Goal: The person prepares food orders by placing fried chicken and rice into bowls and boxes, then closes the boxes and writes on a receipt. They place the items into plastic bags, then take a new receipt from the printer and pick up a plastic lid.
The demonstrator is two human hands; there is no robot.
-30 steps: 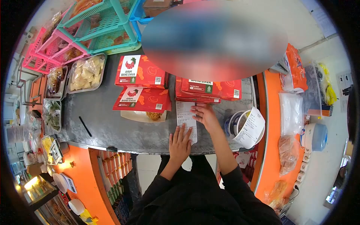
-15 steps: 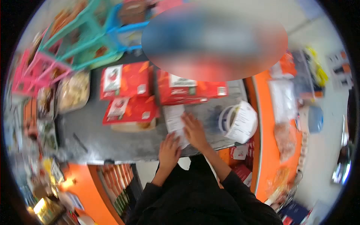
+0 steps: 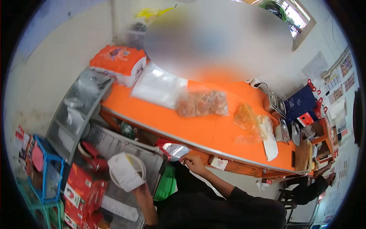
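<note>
R hand (image 3: pixel 195 165) pinches the near corner of a silver foil pouch (image 3: pixel 174 150); the pouch lies at its 10 o'clock, under the orange counter (image 3: pixel 198 129) edge. L hand (image 3: pixel 142 189) sits at 6 o'clock of the white tub (image 3: pixel 126 173), grip unclear.

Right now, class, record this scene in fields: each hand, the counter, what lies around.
Left hand: at the white tub with a paper slip on it; grip unclear
Right hand: fingers curled below the orange counter edge, beside a silver pouch
On counter: clear bags of food, orange pack
Lower left: red boxes
</note>
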